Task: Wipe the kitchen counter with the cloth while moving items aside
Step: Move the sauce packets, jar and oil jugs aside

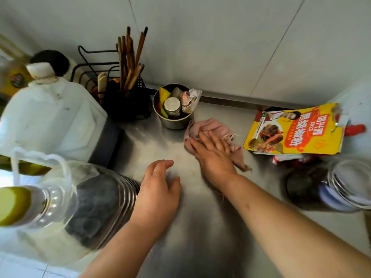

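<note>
Flat and spread, our right hand presses palm-down on the cloth, fingers pointing toward eleven o'clock; nothing is pinched. Our left hand rests loosely curled on the bare metal at about six o'clock from the cloth, holding nothing.

We see the steel counter, brushed and dully reflective, filling the middle. At nine o'clock stands a white plastic jug, boxy and scuffed. Below it, at seven o'clock, sits a clear ribbed bottle with a yellow cap and a white loop handle. At three o'clock lies a glossy yellow packet, flat, with a torn top. A glass jar, round, sits at four o'clock, blurred.

The cloth is pink, soft, crumpled and frayed at the edges. It lies centre-right of the counter, its long axis running from ten o'clock to four o'clock, the upper end just beside a round metal cup stuffed with small jars and sachets. Left of the cup, a black mesh holder carries upright wooden chopsticks.
</note>
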